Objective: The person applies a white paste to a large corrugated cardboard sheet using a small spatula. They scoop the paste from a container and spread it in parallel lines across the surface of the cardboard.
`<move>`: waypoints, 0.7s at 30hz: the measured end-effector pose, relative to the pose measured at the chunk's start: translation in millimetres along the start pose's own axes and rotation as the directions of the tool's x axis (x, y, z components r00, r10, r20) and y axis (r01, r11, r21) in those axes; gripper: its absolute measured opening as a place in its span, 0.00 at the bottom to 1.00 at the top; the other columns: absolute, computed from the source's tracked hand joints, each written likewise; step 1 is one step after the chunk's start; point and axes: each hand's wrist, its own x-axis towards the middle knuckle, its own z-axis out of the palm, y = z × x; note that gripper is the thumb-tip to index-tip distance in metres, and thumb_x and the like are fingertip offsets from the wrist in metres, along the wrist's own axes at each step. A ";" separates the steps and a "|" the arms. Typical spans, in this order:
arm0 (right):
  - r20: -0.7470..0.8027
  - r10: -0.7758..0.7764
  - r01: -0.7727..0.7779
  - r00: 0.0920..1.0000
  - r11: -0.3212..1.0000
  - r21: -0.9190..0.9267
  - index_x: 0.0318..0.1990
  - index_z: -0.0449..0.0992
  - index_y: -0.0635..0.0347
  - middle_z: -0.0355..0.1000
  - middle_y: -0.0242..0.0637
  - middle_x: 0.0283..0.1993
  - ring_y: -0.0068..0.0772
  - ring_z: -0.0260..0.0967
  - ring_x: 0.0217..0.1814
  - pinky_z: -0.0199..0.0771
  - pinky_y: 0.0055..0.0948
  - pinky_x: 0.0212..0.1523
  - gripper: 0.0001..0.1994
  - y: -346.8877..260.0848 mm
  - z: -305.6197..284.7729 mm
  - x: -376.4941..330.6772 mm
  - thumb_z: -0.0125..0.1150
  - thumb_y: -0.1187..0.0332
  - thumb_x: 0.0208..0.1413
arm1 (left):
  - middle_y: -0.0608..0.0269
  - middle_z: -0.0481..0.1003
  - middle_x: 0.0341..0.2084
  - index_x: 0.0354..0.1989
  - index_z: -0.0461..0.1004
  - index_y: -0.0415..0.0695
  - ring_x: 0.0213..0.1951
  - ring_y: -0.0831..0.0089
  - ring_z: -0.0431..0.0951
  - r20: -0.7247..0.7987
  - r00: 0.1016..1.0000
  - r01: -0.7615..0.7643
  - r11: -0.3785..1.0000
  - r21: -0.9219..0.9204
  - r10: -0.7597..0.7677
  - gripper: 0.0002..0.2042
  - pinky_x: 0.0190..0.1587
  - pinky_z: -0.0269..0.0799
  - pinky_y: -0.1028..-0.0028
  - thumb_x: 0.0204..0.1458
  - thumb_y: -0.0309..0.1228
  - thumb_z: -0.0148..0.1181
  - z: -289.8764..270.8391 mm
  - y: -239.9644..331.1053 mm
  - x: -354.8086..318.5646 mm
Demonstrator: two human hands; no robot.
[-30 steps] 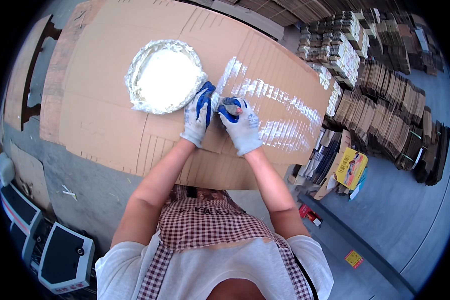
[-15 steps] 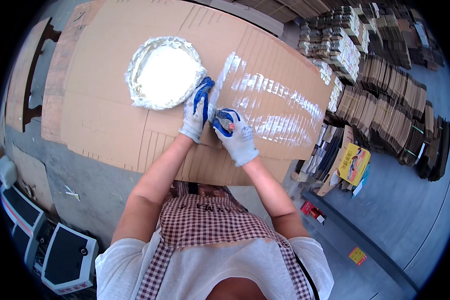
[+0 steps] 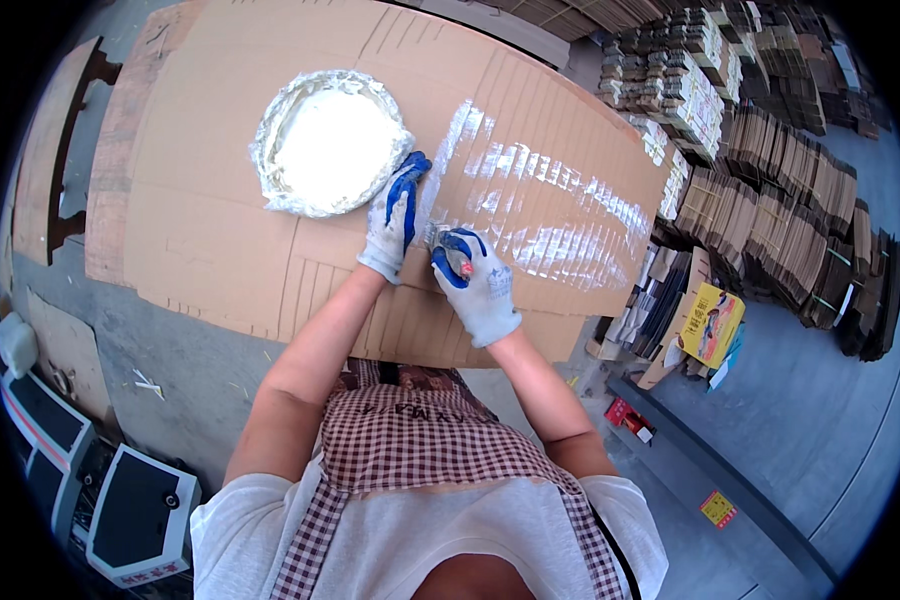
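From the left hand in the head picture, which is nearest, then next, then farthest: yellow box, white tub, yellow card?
From the left hand:
1. White tub, just upper left.
2. Yellow box, off to the right.
3. Yellow card, far lower right.

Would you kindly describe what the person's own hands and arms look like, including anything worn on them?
The left hand and right hand wear whitish work gloves with blue on the fingers; the right glove has a small bluish print on its back. Both forearms are bare above the glove cuffs, and short, pale T-shirt sleeves cover the upper arms.
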 end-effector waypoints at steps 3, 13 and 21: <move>-0.027 -0.005 0.006 1.000 0.999 0.047 0.48 0.74 0.59 0.73 0.46 0.49 0.50 0.73 0.51 0.73 0.38 0.51 0.17 -9.0 0.4 -0.7 0.67 0.69 0.50 | 0.49 0.72 0.57 0.56 0.72 0.35 0.62 0.58 0.68 -0.027 0.995 0.095 0.991 -0.094 -0.098 0.22 0.66 0.59 0.65 0.66 0.39 0.40 2.5 -1.9 -1.7; -0.161 -0.064 0.054 0.985 0.997 -0.061 0.50 0.72 0.58 0.71 0.46 0.51 0.51 0.73 0.49 0.75 0.38 0.50 0.19 10.8 -9.4 37.3 0.67 0.67 0.51 | 0.50 0.71 0.58 0.57 0.70 0.34 0.62 0.59 0.67 0.033 0.999 0.040 0.996 0.079 -0.043 0.24 0.67 0.57 0.64 0.65 0.41 0.38 1.3 1.1 -0.9; -0.187 -0.034 0.025 0.982 0.998 -0.049 0.51 0.72 0.58 0.70 0.44 0.52 0.50 0.73 0.51 0.74 0.37 0.52 0.19 14.0 -17.3 68.0 0.66 0.67 0.52 | 0.49 0.70 0.58 0.58 0.70 0.33 0.63 0.58 0.67 0.054 0.999 -0.011 0.996 0.084 0.007 0.25 0.67 0.57 0.63 0.64 0.42 0.38 0.4 0.0 -0.6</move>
